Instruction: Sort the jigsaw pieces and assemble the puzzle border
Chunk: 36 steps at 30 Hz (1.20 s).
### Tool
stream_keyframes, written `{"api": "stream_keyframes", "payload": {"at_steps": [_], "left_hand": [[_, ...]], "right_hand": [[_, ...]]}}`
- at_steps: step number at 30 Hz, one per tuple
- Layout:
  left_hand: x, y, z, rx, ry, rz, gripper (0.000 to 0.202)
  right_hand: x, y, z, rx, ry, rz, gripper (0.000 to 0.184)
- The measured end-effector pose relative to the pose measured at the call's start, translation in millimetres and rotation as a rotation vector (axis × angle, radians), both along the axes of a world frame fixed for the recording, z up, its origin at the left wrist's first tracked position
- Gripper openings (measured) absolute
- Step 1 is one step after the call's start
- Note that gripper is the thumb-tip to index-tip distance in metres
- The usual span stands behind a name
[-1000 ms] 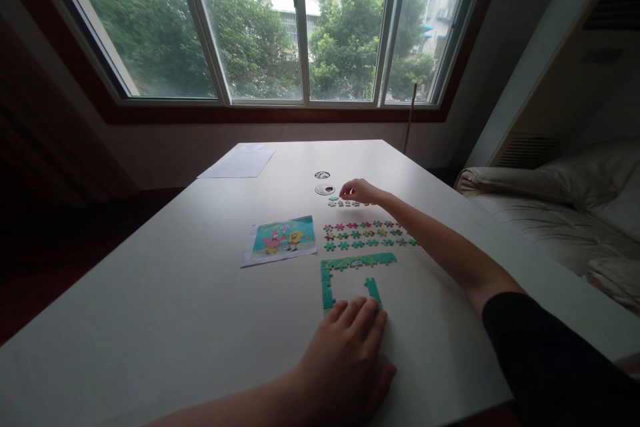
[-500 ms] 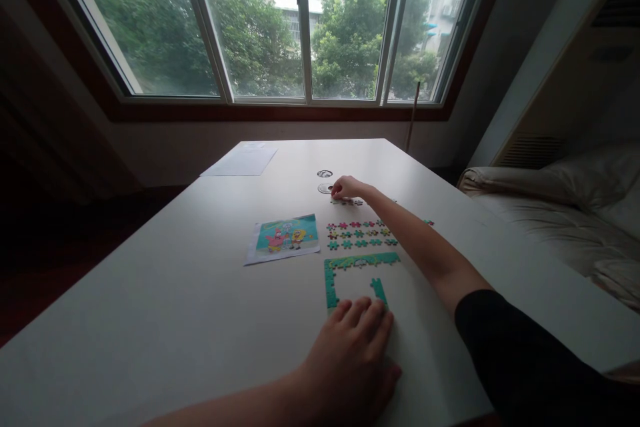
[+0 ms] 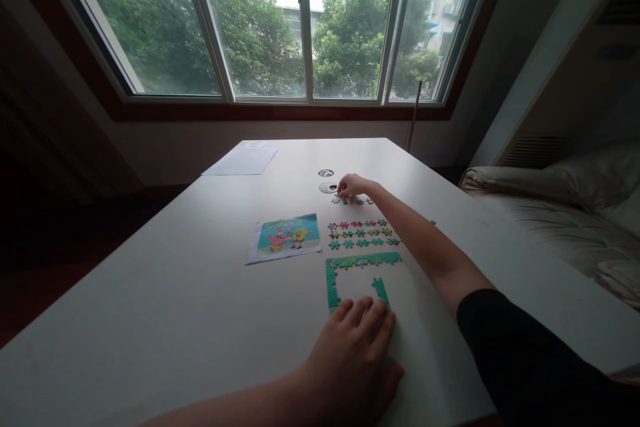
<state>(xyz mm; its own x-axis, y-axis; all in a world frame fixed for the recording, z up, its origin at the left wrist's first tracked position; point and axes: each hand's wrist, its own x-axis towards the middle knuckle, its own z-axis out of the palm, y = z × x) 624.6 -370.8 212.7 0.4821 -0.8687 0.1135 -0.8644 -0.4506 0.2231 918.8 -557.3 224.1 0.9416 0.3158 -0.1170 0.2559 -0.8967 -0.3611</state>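
Note:
My left hand (image 3: pixel 353 357) lies flat on the white table (image 3: pixel 165 293), fingers stretched out and touching the lower edge of a partly joined teal puzzle border (image 3: pixel 350 269). My right hand (image 3: pixel 351 185) reaches far across, fingertips pinched over a small cluster of loose puzzle pieces (image 3: pixel 353 200) at the far end; what it pinches is too small to name. Rows of loose coloured pieces (image 3: pixel 360 233) lie between that cluster and the border, under my forearm. A cartoon reference picture (image 3: pixel 285 237) lies to the left of the rows.
Two small round objects (image 3: pixel 327 187) sit just beyond my right hand. A sheet of paper (image 3: pixel 241 161) lies at the table's far left corner. A wide window fills the back wall, and a pale sofa (image 3: pixel 560 213) stands to the right.
My right hand shifted slightly left over the far cluster of pieces, then came back a little to the right. The left hand stayed flat on the border.

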Motion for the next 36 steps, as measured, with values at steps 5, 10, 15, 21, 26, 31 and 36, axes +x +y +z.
{"api": "stream_keyframes", "payload": {"at_steps": [5,10,15,21,26,31,36], "left_hand": [[-1.0,0.1,-1.1,0.009,-0.003,-0.002,0.05],[-1.0,0.8,-0.3,0.012,-0.011,0.0,0.05],[-0.5,1.5,2.2,0.006,0.019,-0.012,0.05],[3.1,3.2,11.3,0.035,0.057,-0.031,0.049],[3.1,2.8,6.5,0.021,0.056,-0.05,0.047],[4.4,0.0,-4.0,0.014,0.035,-0.047,0.047],[8.0,-0.7,-11.2,0.031,0.019,-0.084,0.048]], "right_hand": [[-0.8,3.2,2.5,-0.016,0.055,-0.038,0.023],[-0.4,5.8,-0.2,0.0,0.113,-0.073,0.018],[-2.3,4.8,-4.9,0.073,0.065,-0.064,0.022],[-20.2,-0.4,1.5,0.193,-0.127,-0.005,0.023],[-67.0,-14.2,10.4,0.296,-0.156,0.115,0.018],[-137.5,-40.1,14.5,0.502,0.02,0.305,0.022],[-194.2,-57.1,10.6,0.454,0.161,0.365,0.026]]}}
